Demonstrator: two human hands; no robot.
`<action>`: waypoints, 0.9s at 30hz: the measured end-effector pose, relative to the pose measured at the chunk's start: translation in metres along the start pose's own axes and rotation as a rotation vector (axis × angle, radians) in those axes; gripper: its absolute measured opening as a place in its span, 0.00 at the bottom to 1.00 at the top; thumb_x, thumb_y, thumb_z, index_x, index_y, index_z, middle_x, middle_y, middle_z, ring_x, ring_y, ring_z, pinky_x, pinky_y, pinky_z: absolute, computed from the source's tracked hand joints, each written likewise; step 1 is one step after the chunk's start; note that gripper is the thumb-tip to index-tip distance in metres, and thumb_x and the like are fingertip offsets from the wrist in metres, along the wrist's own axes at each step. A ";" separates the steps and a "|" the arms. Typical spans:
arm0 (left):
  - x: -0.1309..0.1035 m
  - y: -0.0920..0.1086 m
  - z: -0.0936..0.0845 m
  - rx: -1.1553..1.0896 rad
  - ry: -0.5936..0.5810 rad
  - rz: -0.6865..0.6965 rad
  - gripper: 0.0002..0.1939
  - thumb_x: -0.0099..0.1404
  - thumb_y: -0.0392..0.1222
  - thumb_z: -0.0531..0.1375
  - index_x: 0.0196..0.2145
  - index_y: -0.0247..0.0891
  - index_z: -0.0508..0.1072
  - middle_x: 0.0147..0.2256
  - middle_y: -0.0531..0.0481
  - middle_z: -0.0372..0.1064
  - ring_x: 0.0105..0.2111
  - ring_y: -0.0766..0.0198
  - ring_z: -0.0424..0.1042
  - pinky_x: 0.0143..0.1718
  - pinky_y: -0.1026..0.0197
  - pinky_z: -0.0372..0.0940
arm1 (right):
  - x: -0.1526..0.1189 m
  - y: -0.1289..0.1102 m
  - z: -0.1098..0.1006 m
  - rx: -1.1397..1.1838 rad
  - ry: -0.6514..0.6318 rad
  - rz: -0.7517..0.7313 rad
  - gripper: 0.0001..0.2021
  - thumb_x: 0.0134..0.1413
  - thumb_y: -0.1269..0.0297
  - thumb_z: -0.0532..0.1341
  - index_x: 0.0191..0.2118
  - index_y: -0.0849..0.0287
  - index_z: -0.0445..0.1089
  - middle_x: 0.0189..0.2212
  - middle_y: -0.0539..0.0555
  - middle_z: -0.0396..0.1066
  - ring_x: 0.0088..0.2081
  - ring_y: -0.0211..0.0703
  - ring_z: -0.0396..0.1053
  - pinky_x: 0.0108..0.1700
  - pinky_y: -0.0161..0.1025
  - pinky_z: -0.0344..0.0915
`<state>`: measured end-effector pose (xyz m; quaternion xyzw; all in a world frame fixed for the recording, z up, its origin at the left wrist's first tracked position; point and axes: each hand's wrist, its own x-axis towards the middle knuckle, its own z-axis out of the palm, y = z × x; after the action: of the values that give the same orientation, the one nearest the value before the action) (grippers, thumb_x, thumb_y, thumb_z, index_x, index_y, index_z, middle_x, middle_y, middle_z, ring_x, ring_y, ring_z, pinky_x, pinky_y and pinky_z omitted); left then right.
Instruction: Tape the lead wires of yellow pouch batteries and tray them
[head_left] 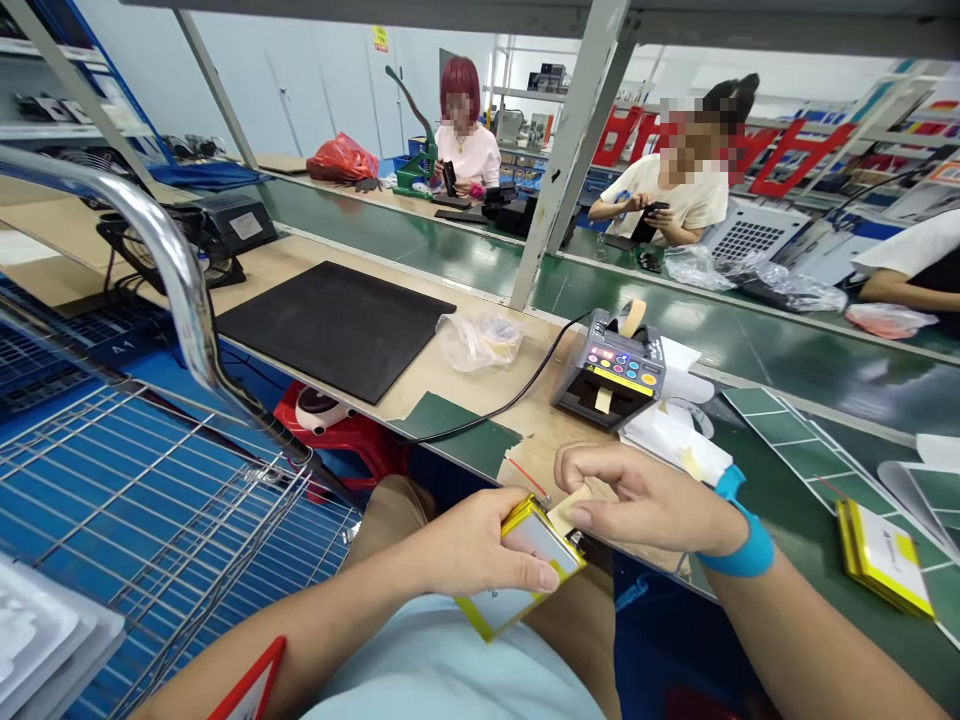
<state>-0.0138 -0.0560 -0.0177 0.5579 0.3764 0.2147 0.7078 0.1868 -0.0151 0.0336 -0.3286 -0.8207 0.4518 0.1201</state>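
My left hand [487, 550] is closed around a flat silver battery pack [517, 545] with yellow edges, held tilted over my lap. A thin red wire sticks up from the pack's far end. Between the thumb and fingers of my right hand [637, 495] is a strip of beige tape [568, 512], its lower end at the wired end of the pack. I cannot tell how much of the tape is stuck down. Beyond my hands stands a tape dispenser [611, 370] with lit buttons and a short piece of tape sticking out of its front.
More yellow-edged battery packs [885, 560] lie at the right on green label sheets [802, 440]. A black mat [337, 325] and a clear plastic bag [480, 340] are on the bench. A wire rack [187, 510] stands left. Co-workers sit beyond the green conveyor [420, 245].
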 end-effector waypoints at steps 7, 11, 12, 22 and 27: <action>0.000 0.001 0.001 0.042 -0.007 0.003 0.18 0.46 0.41 0.67 0.33 0.33 0.68 0.27 0.54 0.62 0.26 0.67 0.58 0.26 0.67 0.55 | 0.001 -0.003 0.002 -0.047 -0.016 0.010 0.13 0.52 0.64 0.58 0.23 0.59 0.54 0.25 0.47 0.58 0.28 0.34 0.55 0.30 0.32 0.55; 0.000 0.000 0.002 0.087 0.006 -0.005 0.19 0.45 0.42 0.67 0.34 0.33 0.69 0.27 0.54 0.62 0.27 0.67 0.59 0.26 0.67 0.55 | 0.004 -0.006 0.001 -0.068 -0.020 0.016 0.13 0.51 0.65 0.59 0.23 0.59 0.54 0.24 0.47 0.58 0.27 0.34 0.55 0.29 0.31 0.55; 0.000 0.000 0.002 0.091 0.002 -0.002 0.19 0.46 0.42 0.67 0.34 0.33 0.69 0.27 0.54 0.62 0.27 0.67 0.59 0.26 0.67 0.55 | 0.005 -0.007 0.001 -0.070 -0.020 0.018 0.13 0.51 0.66 0.59 0.23 0.59 0.54 0.24 0.47 0.58 0.27 0.33 0.54 0.29 0.31 0.54; -0.001 0.000 0.001 0.190 0.009 0.033 0.16 0.48 0.41 0.66 0.33 0.34 0.68 0.26 0.56 0.62 0.26 0.68 0.59 0.26 0.68 0.55 | 0.006 -0.010 0.006 -0.297 0.039 -0.010 0.13 0.51 0.67 0.59 0.22 0.59 0.53 0.22 0.46 0.54 0.26 0.33 0.52 0.28 0.32 0.51; -0.004 0.002 0.002 0.326 0.054 0.059 0.14 0.51 0.42 0.65 0.35 0.36 0.69 0.25 0.58 0.62 0.25 0.68 0.60 0.24 0.68 0.54 | 0.000 -0.020 0.009 -0.461 0.156 -0.006 0.11 0.48 0.63 0.62 0.24 0.58 0.59 0.22 0.47 0.57 0.27 0.36 0.54 0.30 0.35 0.52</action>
<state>-0.0147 -0.0589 -0.0144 0.6700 0.4085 0.1862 0.5912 0.1740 -0.0288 0.0454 -0.3789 -0.8912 0.2255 0.1065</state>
